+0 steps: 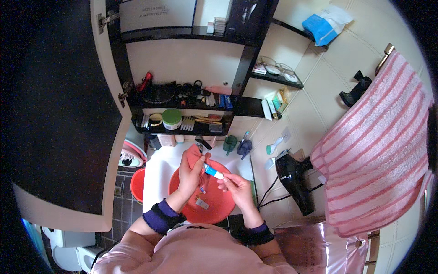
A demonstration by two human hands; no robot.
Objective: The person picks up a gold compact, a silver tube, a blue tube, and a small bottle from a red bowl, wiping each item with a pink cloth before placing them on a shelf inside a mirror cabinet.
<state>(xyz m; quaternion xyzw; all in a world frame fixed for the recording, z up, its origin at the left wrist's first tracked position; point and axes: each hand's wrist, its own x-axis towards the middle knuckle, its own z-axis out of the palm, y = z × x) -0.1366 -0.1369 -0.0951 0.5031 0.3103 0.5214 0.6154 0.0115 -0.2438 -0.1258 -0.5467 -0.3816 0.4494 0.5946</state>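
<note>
Above a red basin (223, 205) set in the white sink, both my hands meet at a small blue-and-white tube (212, 171). My left hand (191, 174) is closed on a coral-red cloth (194, 154), part of which lies against the tube's far end. The fingers of my right hand (237, 188) pinch the tube's white end. Inside the basin lies a small pale packet-like item (202, 203). A little blue-and-white piece (203, 189) is near it, too small to name.
An open cabinet door (59, 114) stands at the left. Shelves ahead hold a green-lidded jar (172, 118), combs and small items. To the right are a black hair dryer (294, 180) and a pink striped towel (374, 150). A red bucket (138, 185) stands left of the sink.
</note>
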